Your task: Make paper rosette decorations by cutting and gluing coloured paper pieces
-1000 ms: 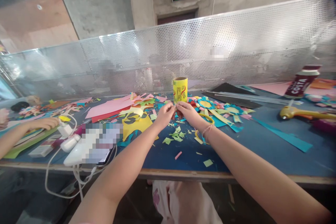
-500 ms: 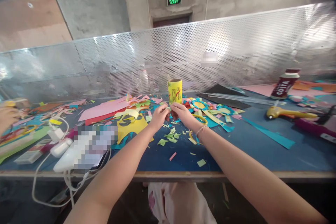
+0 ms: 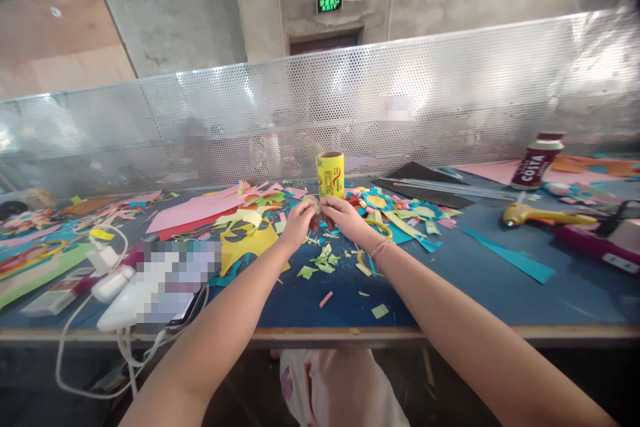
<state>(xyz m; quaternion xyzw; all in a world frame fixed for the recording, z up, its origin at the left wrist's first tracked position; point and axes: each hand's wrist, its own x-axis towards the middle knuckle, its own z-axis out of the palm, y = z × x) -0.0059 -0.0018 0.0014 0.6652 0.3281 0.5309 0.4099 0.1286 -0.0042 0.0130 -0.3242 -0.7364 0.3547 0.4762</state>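
Note:
My left hand (image 3: 300, 221) and my right hand (image 3: 343, 217) meet over the middle of the table, fingertips pinched together. A tiny pale greenish bit shows between them, too small and too covered by the fingers to name. Just behind the fingertips stands a yellow printed roll (image 3: 331, 175), upright, its top open. Light green paper scraps (image 3: 325, 259) lie on the table below my hands. To the left of my left hand is a yellow paper cutout (image 3: 255, 245) with dark shapes on it. Blue and yellow paper flowers (image 3: 377, 200) lie right of the roll.
A yellow glue gun (image 3: 537, 215) and a tilted brown bottle (image 3: 536, 161) are at the right. Clear sticks (image 3: 450, 188) rest on black paper. White cables and a charger (image 3: 113, 283) lie left, beside a blurred-out device. A perforated metal screen (image 3: 225, 127) borders the table's back.
Another person's hand at the far left edge has gone out of view. My fingertips stay pinched together with slight finger movement, and the whole view has shifted a little.

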